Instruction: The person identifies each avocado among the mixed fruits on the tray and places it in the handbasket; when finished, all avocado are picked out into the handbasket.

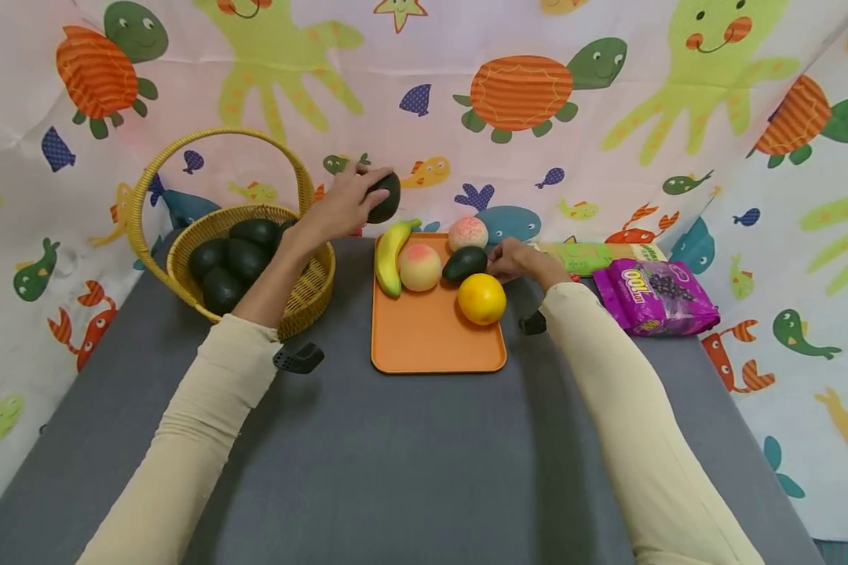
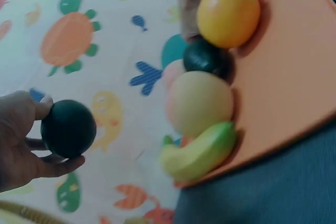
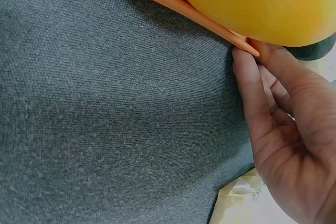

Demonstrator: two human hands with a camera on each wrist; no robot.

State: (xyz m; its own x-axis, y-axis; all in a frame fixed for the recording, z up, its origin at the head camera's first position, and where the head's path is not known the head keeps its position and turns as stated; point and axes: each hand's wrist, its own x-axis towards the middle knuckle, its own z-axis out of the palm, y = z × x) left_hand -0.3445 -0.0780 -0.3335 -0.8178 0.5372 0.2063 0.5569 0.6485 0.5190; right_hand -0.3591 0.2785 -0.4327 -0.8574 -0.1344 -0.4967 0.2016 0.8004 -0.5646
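My left hand (image 1: 342,202) holds a dark avocado (image 1: 385,199) in its fingertips, raised between the basket and the tray. The left wrist view shows that avocado (image 2: 69,129) gripped between thumb and fingers. With my right hand (image 1: 517,260) I pinch the right edge of the orange tray (image 1: 438,341); the right wrist view shows thumb and finger on the tray's rim (image 3: 239,43). On the tray lie a banana (image 1: 392,257), a peach (image 1: 420,267), another peach (image 1: 468,234), an avocado (image 1: 464,264) and an orange (image 1: 482,299).
A yellow wicker basket (image 1: 311,302) with a tall handle stands left of the tray, several avocados (image 1: 247,255) inside. To the right lie a purple grape-picture packet (image 1: 657,297) and a green packet (image 1: 593,255). A patterned cloth (image 1: 424,47) hangs behind the grey table (image 1: 410,463).
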